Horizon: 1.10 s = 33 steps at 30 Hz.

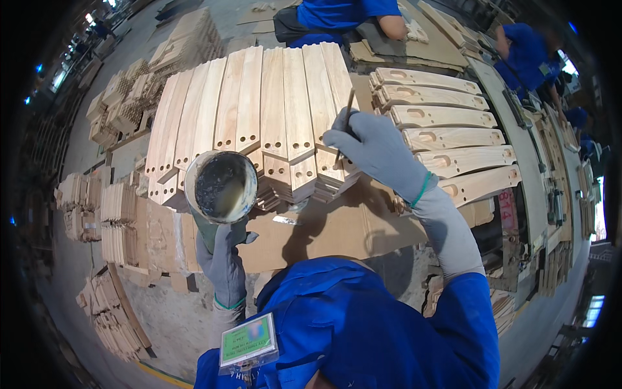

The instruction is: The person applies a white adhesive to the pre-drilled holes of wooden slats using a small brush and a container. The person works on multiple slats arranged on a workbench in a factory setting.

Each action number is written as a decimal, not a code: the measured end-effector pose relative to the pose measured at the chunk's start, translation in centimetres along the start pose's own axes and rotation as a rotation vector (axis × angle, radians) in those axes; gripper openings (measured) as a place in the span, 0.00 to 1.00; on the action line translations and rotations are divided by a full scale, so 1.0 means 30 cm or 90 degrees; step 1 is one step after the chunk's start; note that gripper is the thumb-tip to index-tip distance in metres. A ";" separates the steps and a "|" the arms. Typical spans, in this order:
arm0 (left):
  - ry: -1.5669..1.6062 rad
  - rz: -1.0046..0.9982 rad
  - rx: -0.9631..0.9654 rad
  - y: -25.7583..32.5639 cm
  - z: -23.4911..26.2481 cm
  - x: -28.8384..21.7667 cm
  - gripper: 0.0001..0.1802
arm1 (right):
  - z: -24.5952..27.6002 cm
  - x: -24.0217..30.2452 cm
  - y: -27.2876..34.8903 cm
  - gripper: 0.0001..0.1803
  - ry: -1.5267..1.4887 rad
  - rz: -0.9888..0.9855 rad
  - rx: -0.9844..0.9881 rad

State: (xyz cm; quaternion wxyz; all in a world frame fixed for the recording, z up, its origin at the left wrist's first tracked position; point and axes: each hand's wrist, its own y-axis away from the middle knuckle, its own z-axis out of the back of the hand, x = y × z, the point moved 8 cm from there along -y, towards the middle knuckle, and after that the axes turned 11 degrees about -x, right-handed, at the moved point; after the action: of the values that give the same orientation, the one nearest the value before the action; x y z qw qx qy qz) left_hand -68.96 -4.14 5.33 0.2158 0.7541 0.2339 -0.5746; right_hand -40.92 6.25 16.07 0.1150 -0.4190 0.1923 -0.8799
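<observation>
My left hand (223, 258), in a grey glove, is closed round a round pot (219, 171). Its inside is smeared dark, with some pale liquid at the bottom. In my gloved right hand (379, 146) a thin dark stick (350, 107) is pinched, upright and slightly tilted; I cannot tell whether it has bristles. The stick's lower end is at the near, drilled ends of pale wooden boards (272, 104). These lie side by side in stacked layers, each near end with small round holes. The pot is over the boards' front left edge.
Curved wooden pieces with oval slots (447, 117) lie in a row at the right. Cardboard (337, 236) is under the boards' near side. Stacks of wooden parts (118, 220) stand on the floor at left. A person in blue (343, 13) is beyond the boards, another (525, 55) far right.
</observation>
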 end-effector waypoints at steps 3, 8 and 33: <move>-0.005 0.004 0.021 -0.001 -0.012 0.001 0.12 | -0.007 -0.002 0.009 0.14 0.052 0.037 0.036; -0.001 0.009 0.054 -0.006 -0.033 0.020 0.11 | 0.017 0.043 0.022 0.21 0.042 0.097 -0.015; 0.123 -0.051 0.174 0.044 -0.165 -0.051 0.16 | 0.039 0.294 0.337 0.02 -0.287 0.132 -0.009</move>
State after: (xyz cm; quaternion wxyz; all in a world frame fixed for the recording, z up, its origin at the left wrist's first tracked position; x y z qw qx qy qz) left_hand -64.72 -2.41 8.10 0.0646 0.8183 0.2028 -0.5339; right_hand -45.07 -6.34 18.45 0.2415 -0.5839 0.2101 -0.7461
